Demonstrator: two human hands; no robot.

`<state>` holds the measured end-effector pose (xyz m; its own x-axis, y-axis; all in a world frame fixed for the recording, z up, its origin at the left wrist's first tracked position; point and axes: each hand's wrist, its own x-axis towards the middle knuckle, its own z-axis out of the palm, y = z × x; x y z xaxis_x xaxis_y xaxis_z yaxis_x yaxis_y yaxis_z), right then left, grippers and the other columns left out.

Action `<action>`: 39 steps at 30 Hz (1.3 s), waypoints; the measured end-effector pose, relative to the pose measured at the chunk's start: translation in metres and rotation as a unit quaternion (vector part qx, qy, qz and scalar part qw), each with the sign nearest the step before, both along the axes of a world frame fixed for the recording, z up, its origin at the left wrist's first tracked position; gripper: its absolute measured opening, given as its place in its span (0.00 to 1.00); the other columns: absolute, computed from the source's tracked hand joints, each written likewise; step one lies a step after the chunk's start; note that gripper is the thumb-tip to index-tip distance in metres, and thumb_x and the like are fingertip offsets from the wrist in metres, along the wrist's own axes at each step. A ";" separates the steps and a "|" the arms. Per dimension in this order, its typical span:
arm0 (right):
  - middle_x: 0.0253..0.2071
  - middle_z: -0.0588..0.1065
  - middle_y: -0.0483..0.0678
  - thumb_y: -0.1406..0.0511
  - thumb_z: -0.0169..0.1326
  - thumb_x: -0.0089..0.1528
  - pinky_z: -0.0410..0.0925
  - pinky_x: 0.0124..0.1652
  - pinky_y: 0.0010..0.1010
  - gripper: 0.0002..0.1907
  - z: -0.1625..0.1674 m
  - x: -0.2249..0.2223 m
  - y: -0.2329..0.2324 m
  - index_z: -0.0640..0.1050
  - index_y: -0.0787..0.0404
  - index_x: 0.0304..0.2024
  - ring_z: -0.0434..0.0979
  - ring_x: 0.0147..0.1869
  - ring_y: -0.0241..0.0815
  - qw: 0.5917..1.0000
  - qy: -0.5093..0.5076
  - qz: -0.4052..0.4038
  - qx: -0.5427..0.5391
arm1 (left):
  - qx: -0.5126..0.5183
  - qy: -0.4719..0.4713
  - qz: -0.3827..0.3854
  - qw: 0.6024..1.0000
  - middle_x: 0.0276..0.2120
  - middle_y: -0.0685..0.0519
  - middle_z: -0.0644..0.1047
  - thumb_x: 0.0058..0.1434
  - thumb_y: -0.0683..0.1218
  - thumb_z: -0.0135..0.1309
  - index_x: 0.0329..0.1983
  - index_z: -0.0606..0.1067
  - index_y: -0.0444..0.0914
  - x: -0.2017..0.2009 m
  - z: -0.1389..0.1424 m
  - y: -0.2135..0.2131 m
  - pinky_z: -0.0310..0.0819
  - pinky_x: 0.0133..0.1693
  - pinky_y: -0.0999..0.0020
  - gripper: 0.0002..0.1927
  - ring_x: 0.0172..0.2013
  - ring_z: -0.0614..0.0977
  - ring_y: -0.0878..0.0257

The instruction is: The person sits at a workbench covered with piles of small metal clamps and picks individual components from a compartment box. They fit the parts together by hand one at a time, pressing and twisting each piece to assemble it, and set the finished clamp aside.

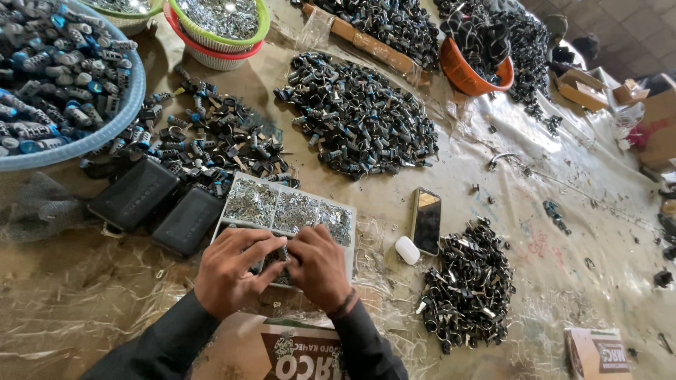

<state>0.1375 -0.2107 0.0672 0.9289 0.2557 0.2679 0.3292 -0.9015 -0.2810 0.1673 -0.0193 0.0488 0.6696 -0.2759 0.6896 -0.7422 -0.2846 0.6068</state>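
Holding metal bits over compartment tray (282, 207), blue basin (105, 130) of clips

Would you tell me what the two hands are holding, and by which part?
Left hand and right hand pinch something small over the compartment tray; fingers hide it.

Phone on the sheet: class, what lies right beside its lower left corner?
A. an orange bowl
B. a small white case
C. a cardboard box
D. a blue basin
B: the small white case lies against the lower left corner of the dark phone, right of the compartment tray where both hands work.
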 end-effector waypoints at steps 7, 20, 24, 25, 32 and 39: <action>0.35 0.76 0.45 0.66 0.63 0.57 0.68 0.40 0.36 0.04 0.007 -0.003 -0.001 0.81 0.59 0.33 0.72 0.41 0.46 0.994 -0.074 -0.032 0.068 | 0.001 0.006 -0.003 1.000 0.44 0.52 0.80 0.51 0.46 0.67 0.47 0.81 0.40 0.001 -0.004 0.001 0.75 0.47 0.59 0.19 0.44 0.81 0.54; 0.34 0.75 0.48 0.68 0.63 0.52 0.68 0.40 0.38 0.08 0.013 0.000 0.006 0.81 0.62 0.34 0.71 0.41 0.50 0.998 -0.010 0.023 0.054 | 0.010 -0.002 -0.007 1.000 0.45 0.51 0.80 0.55 0.48 0.65 0.49 0.80 0.40 0.003 -0.007 0.005 0.75 0.47 0.59 0.19 0.44 0.80 0.53; 0.33 0.76 0.45 0.67 0.63 0.58 0.68 0.40 0.35 0.04 0.017 -0.003 0.008 0.83 0.60 0.35 0.74 0.39 0.44 0.986 -0.045 -0.043 0.152 | 0.007 0.000 -0.008 1.000 0.44 0.51 0.80 0.56 0.48 0.65 0.50 0.80 0.40 0.002 -0.006 0.006 0.75 0.46 0.60 0.18 0.44 0.80 0.54; 0.32 0.76 0.45 0.67 0.64 0.58 0.68 0.39 0.34 0.04 0.018 -0.004 0.008 0.83 0.60 0.34 0.74 0.38 0.44 0.985 -0.037 -0.050 0.161 | 0.007 0.002 -0.006 1.000 0.44 0.51 0.80 0.56 0.48 0.65 0.49 0.80 0.40 0.001 -0.006 0.007 0.75 0.46 0.60 0.18 0.43 0.80 0.54; 0.30 0.76 0.45 0.66 0.66 0.57 0.67 0.36 0.32 0.05 0.013 -0.008 0.004 0.84 0.60 0.31 0.74 0.35 0.41 0.980 -0.086 -0.067 0.163 | 0.006 -0.002 0.000 1.000 0.43 0.52 0.80 0.55 0.48 0.66 0.48 0.80 0.40 0.003 -0.003 0.007 0.74 0.45 0.60 0.17 0.42 0.80 0.54; 0.33 0.77 0.43 0.71 0.60 0.64 0.70 0.38 0.22 0.04 -0.008 -0.004 -0.011 0.82 0.66 0.40 0.76 0.37 0.31 0.816 0.184 -0.052 0.546 | 0.000 0.000 -0.006 1.000 0.43 0.51 0.79 0.54 0.46 0.65 0.49 0.80 0.39 0.004 -0.004 0.009 0.74 0.45 0.60 0.19 0.42 0.80 0.54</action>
